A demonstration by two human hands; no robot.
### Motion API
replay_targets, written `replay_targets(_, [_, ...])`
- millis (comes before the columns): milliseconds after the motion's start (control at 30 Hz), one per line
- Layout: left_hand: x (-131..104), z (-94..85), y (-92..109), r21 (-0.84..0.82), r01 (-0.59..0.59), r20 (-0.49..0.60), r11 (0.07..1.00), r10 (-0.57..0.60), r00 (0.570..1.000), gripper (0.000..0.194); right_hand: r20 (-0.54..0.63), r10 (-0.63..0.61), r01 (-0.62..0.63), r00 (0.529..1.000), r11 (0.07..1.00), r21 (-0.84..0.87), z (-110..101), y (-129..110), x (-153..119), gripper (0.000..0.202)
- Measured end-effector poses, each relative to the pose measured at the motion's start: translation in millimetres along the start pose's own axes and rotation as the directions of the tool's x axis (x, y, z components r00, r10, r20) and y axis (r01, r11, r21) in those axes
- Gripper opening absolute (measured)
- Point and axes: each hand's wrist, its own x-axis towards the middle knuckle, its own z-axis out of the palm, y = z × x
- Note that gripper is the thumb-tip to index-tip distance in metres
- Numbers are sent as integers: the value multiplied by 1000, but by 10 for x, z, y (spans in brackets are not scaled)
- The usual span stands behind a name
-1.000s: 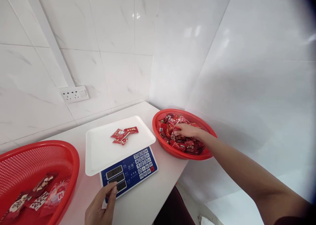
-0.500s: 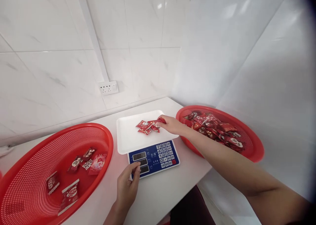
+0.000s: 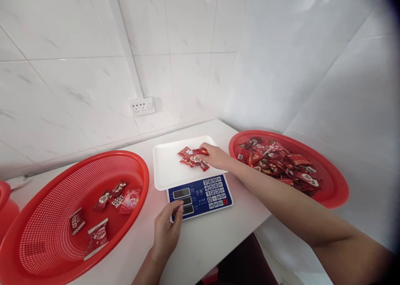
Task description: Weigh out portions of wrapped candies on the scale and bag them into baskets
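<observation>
My right hand is over the right part of the white weighing tray, its fingers closed on a small red snack packet. Under and beside that packet lies a little heap of red and white snack packets, partly hidden by my fingers. Below the tray sits the blue keypad panel of the digital scale, its numbers too blurred to read. In front of the displays is my left hand, thumb and forefinger pinched together with nothing visible in them.
On the left stands a red mesh basket with several packets. To the right, another red basket holds a pile of packets. Part of a red container shows at the left edge. A wall socket is behind.
My right hand has lowered the packet onto the heap, and a packet with a white label now shows there. My left hand stays by the displays. The whole view has shifted slightly.
</observation>
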Motion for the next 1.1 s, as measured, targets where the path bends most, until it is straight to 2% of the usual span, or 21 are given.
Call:
replay_targets(200, [3, 2, 13, -8, -32, -3, 999, 32, 999, 21, -46, 77, -82, 996, 990, -118, -23, 139, 43, 23])
replay_targets(467, [16, 18, -18, -7, -28, -10, 1000, 28, 1000, 22, -5, -34, 33, 999, 987, -159, 117, 36, 1, 18])
replay_targets(700, [13, 13, -13, -3, -49, -23, 999, 49, 999, 19, -95, 1, -17, 995, 986, -167, -67, 212, 38, 22])
replay_targets(833, [-6, 4, -17, -47, -18, -53, 999, 16, 998, 15, -151, -4, -23, 989, 984, -178, -190, 288, -165, 27])
replay_targets(900, [-21, 1, -16, -138, 13, -105, 990, -28, 994, 14, -160, 17, -47, 987, 982, -184, -275, 329, -325, 25])
replay_targets(1000, [-32, -6, 6, -326, 27, -202, 945, -98, 974, 12, -145, 99, -128, 985, 970, -208, -431, 461, -572, 19])
replay_targets(1100, [-18, -14, 46, -423, 17, -248, 906, -133, 960, 13, -104, 202, -223, 974, 937, -268, -569, 722, -768, 18])
